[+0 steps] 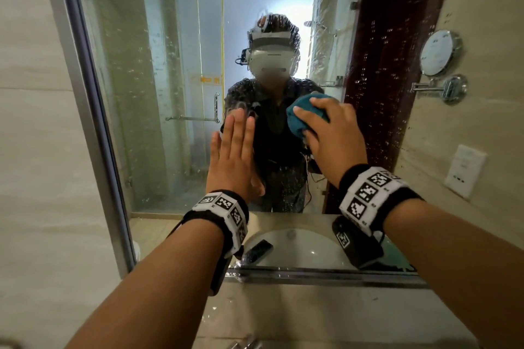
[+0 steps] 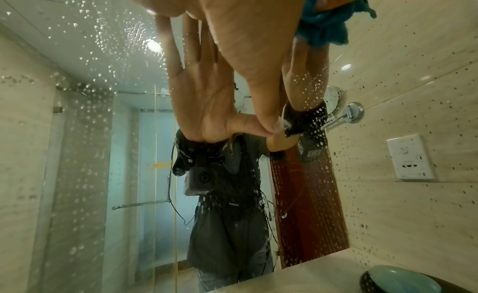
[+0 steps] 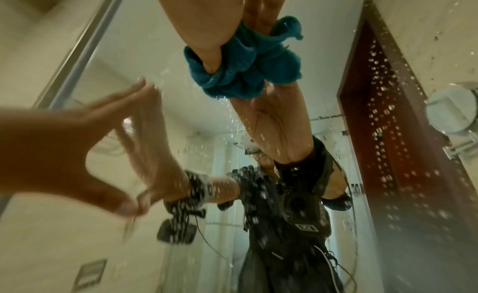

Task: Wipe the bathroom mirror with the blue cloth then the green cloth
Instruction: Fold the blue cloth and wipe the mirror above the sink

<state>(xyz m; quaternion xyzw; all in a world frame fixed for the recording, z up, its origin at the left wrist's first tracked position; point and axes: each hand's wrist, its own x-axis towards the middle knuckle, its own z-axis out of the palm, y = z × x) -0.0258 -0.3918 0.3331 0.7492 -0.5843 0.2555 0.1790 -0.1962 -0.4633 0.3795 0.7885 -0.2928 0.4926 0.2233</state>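
The bathroom mirror (image 1: 158, 65) fills the wall ahead, its glass speckled with water drops, most thickly on the right. My right hand (image 1: 320, 122) grips a bunched blue cloth (image 1: 300, 116) and presses it against the glass at mid-height, right of centre. In the right wrist view the blue cloth (image 3: 240, 72) is wadded under my thumb and fingers, meeting its own reflection. To the cloth's left, my left hand (image 1: 235, 139) lies flat on the mirror, fingers straight and together. Its palm (image 2: 245, 41) shows touching the glass in the left wrist view. No green cloth is in view.
A round swing-arm mirror (image 1: 441, 52) and a white wall socket (image 1: 465, 170) hang on the tiled wall to the right. A metal frame (image 1: 93, 122) edges the mirror on the left. The stone counter (image 1: 312, 312) lies below. A dark bowl with a teal inside (image 2: 403, 279) stands on it.
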